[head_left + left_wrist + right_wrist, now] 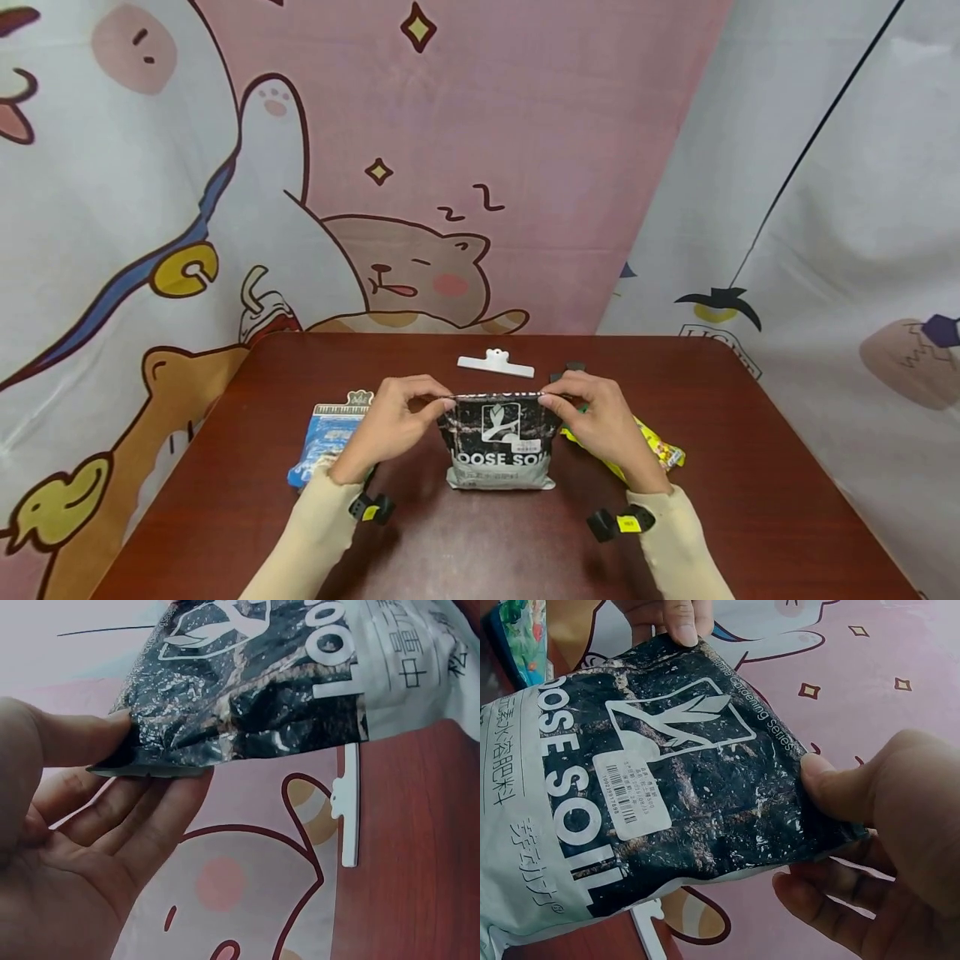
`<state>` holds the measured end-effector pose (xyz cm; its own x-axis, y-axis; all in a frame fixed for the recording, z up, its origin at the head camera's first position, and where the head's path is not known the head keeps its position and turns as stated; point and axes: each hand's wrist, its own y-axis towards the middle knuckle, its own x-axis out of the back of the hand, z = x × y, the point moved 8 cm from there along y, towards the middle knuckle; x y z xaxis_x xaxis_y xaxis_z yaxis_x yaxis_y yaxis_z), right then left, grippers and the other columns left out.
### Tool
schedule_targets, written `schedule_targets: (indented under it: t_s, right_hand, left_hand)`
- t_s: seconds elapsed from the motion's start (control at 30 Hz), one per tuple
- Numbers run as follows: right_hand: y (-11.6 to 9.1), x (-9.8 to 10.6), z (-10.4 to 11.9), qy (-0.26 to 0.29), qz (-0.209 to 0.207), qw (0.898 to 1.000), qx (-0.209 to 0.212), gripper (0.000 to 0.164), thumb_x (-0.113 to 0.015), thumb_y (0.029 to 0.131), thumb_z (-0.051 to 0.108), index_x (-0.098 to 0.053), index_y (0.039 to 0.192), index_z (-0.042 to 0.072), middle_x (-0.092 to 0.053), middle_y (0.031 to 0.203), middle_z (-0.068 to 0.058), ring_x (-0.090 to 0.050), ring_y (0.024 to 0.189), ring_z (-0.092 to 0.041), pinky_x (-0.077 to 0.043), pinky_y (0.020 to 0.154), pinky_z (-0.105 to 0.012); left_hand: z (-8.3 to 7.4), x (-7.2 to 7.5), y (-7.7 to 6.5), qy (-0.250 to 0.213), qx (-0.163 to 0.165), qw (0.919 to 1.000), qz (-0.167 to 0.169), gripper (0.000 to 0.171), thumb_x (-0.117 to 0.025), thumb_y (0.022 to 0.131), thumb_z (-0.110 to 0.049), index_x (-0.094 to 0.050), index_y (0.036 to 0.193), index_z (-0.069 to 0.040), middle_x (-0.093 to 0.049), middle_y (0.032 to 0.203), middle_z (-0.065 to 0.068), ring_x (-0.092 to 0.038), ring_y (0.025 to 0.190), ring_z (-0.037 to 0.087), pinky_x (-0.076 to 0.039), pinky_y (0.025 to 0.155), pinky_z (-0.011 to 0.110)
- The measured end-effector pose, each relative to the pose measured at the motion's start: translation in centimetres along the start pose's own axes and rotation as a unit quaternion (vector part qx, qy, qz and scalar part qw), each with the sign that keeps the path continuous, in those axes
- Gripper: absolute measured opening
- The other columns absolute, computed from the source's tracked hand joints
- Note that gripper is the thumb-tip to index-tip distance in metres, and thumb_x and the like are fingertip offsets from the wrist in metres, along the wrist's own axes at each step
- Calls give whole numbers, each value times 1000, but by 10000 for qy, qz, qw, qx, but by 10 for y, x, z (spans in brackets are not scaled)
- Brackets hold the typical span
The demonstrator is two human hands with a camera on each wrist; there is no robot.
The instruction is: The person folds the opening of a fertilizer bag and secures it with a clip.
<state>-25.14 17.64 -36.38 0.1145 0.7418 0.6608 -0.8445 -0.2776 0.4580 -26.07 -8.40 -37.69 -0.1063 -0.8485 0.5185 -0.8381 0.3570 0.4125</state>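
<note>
A black and white soil bag [495, 442] marked "LOOSE SOIL" stands upright in the middle of the table. My left hand [397, 423] pinches its top left corner between thumb and fingers. At the top right corner, my right hand [600, 417] pinches the edge the same way. In the right wrist view, a white barcode label [632, 795] shows on the bag's dark front, and the top edge is folded over. The left wrist view shows the left thumb [90, 739] on the front face with the fingers behind it.
Behind the bag lies a white bag clip [497, 364]. A blue packet [322, 442] with a clip on its top lies at the left. At the right, a yellow packet [663, 446] is partly covered by the right hand. A patterned cloth [562, 167] hangs behind the table [765, 467].
</note>
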Motion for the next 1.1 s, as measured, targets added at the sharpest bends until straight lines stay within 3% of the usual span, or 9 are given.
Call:
schedule_targets:
  t_s: [0.2, 0.37, 0.5, 0.6, 0.87, 1.1]
  right_hand:
    - [-1, -1, 6, -138, 89, 9999, 30, 10, -75, 95, 19, -79, 103, 24, -70, 89, 12, -56, 76, -3, -56, 66, -27]
    - [2, -4, 20, -375, 100, 9988, 299, 14, -78, 93, 19, -79, 106, 23, -74, 97, 13, -56, 78, -4, -51, 61, -26]
    - [7, -10, 33, -575, 199, 9972, 438, 15, -79, 91, 20, -80, 106, 21, -73, 96, 11, -62, 81, -11, -52, 68, -29]
    - [10, -13, 44, -619, 291, 9960, 578, 15, -80, 91, 21, -79, 106, 21, -73, 95, 10, -64, 83, -11, -54, 72, -32]
    - [13, -21, 53, -645, 415, 9945, 709, 8, -79, 92, 23, -79, 99, 23, -73, 94, 13, -62, 82, -2, -54, 72, -27]
    - [13, -24, 57, -541, 334, 9937, 925, 3, -76, 94, 23, -79, 96, 24, -74, 94, 12, -63, 81, -2, -53, 71, -27]
  left_hand:
    - [-4, -8, 0, -109, 35, 9997, 214, 20, -71, 97, -11, -79, 110, -24, -75, 99, -6, -58, 63, 14, -50, 58, 23]
    - [-11, -16, 6, 8, -44, 9995, 305, 19, -71, 98, -14, -79, 111, -24, -76, 99, -7, -43, 50, 6, -41, 50, 20]
    - [-19, -21, 10, 303, -186, 9988, 333, 16, -71, 98, -19, -79, 111, -25, -77, 105, -11, -61, 66, 0, -53, 63, 24]
    - [-29, -25, 13, 596, -364, 9970, 327, 16, -72, 97, -19, -79, 110, -24, -77, 106, -12, -68, 89, 0, -56, 78, 27]
    - [-52, -35, 17, 1134, -954, 9888, 154, 11, -73, 97, -19, -80, 105, -23, -77, 100, -12, -67, 84, -1, -54, 72, 23]
    - [-55, -34, 14, 1350, -1086, 9847, -210, 8, -74, 94, -19, -80, 95, -25, -75, 89, -15, -54, 62, -2, -44, 59, 18]
